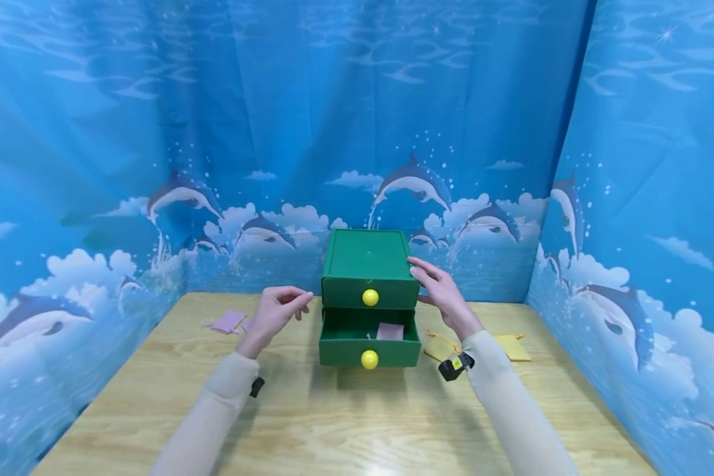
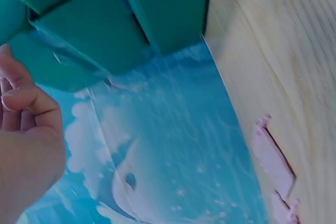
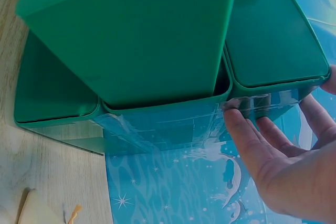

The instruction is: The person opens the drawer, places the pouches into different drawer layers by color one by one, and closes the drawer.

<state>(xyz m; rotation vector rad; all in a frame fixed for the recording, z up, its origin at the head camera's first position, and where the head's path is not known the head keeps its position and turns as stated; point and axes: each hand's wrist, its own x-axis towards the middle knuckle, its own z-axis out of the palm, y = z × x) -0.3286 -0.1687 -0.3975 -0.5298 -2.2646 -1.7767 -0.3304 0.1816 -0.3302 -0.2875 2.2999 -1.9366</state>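
A green drawer cabinet (image 1: 369, 254) with yellow ball knobs stands at the table's far side. Its middle drawer (image 3: 142, 40) is pulled out, and a small lilac pouch (image 1: 390, 331) lies inside. My right hand (image 1: 443, 294) rests against the cabinet's upper right side, its fingers fairly straight on the side wall in the right wrist view. My left hand (image 1: 278, 309) hovers just left of the cabinet. In the left wrist view its fingers (image 2: 34, 98) are loosely bent, with nothing visible between them.
Lilac drawstring pouches (image 1: 229, 320) lie on the table (image 1: 285, 423) left of the cabinet. To the right are yellow drawstring pouches (image 1: 514, 348), one partly behind my right wrist. A blue dolphin-print curtain (image 1: 262, 145) hangs around the table's back and sides.
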